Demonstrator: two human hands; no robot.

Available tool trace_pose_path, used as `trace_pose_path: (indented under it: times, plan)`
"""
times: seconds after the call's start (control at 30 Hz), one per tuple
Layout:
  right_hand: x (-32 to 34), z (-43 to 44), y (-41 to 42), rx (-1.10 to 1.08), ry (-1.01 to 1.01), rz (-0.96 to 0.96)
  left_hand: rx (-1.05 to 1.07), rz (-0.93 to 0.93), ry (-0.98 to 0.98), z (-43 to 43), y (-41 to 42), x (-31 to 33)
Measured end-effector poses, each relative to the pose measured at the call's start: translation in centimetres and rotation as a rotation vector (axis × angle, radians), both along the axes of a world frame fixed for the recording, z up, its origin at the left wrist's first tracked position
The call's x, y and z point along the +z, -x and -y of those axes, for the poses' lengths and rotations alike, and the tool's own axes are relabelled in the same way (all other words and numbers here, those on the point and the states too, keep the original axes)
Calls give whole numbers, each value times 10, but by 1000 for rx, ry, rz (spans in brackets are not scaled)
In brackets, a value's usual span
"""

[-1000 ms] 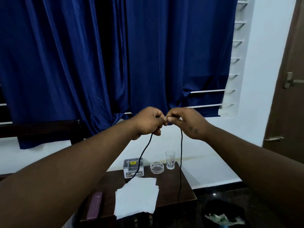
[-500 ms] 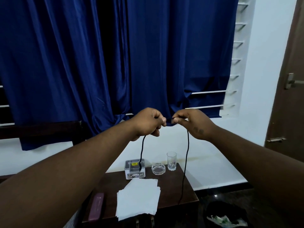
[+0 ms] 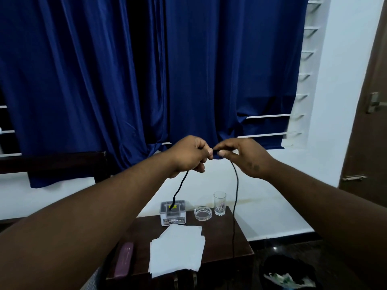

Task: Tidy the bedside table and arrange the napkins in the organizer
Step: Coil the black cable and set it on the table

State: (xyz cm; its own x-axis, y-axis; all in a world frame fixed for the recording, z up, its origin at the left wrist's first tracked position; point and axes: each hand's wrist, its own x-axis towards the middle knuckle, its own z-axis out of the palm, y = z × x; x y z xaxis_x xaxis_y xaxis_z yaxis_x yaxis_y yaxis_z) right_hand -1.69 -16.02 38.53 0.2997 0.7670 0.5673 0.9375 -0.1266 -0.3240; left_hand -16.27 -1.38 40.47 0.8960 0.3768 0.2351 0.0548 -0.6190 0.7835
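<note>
Both hands are raised in front of the blue curtain, holding a thin black cord (image 3: 236,185). My left hand (image 3: 189,154) is closed on one part of it, and that strand hangs down in front of the small grey organizer box (image 3: 173,214). My right hand (image 3: 244,155) pinches the cord beside the left; its strand drops past the table's right side. Far below, a loose stack of white napkins (image 3: 178,250) lies on the dark wooden bedside table (image 3: 219,237).
A glass ashtray (image 3: 202,213) and a drinking glass (image 3: 219,204) stand at the table's back edge. A maroon case (image 3: 124,259) lies at the left. A black bin (image 3: 291,273) with rubbish sits on the floor at right, near a brown door (image 3: 368,122).
My hands have moved slightly apart, then close together again, and the left strand's hanging end has risen from the napkins to the organizer box. The view has drifted a little.
</note>
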Motion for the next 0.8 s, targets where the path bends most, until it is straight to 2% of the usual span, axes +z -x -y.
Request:
trace_pose_path:
  times: [0.1,0.27,0.43,0.63,0.8]
  plan:
    - [-1,-7,7,41,-9,32,-7,-8,-10,1,-2,-1]
    - [-1,-1,-8,-53,-29,18,0,-5,20,-3,1,-2]
    - [-3,-6,5,71,-38,37,-12,-10,21,-1,-1,-2]
    - [-7,-6,-8,-40,-69,13,6,-8,32,-3,1,-3]
    - [-6,-14,8,73,-74,94,1,-14,23,0,0,-4]
